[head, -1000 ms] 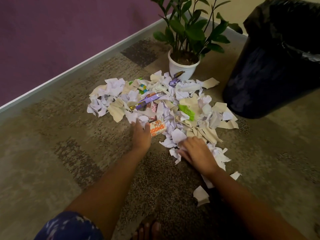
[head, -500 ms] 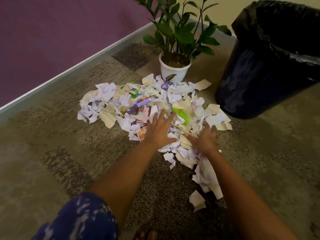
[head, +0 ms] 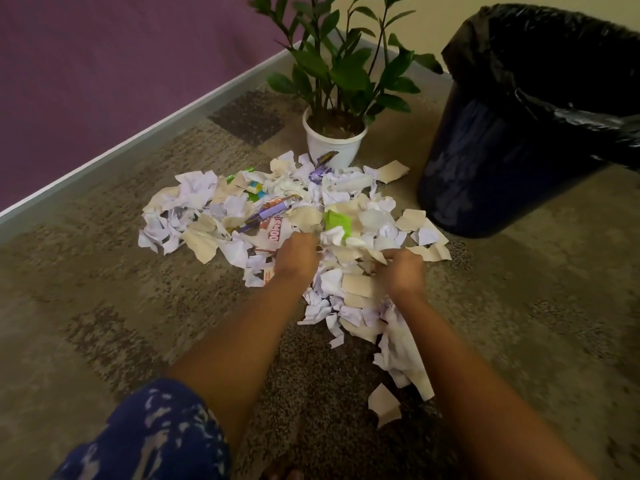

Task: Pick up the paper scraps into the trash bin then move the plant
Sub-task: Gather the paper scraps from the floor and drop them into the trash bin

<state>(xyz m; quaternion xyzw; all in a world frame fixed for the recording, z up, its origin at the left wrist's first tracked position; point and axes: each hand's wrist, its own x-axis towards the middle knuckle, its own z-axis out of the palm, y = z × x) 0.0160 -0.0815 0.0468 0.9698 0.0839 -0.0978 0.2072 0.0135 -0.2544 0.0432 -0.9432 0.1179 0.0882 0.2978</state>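
One plant (head: 341,74), one bin (head: 502,150) — two hands (head: 298,254) (head: 403,271)

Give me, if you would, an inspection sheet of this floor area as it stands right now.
Surface: patterned carpet, littered in the middle.
Job's things: paper scraps in a loose heap on the carpet; trash bin with a black liner stands to the heap's right, its inside hidden; plant upright in a white pot at the heap's far edge.
Clutter: purple wrapper and green piece mixed into the heap; stray scrap lying apart, nearer the person.
Hands: left hand and right hand both curled into the heap's near side, gripping scraps.
Cables: nothing seen.
Surroundings: purple wall with pale baseboard.
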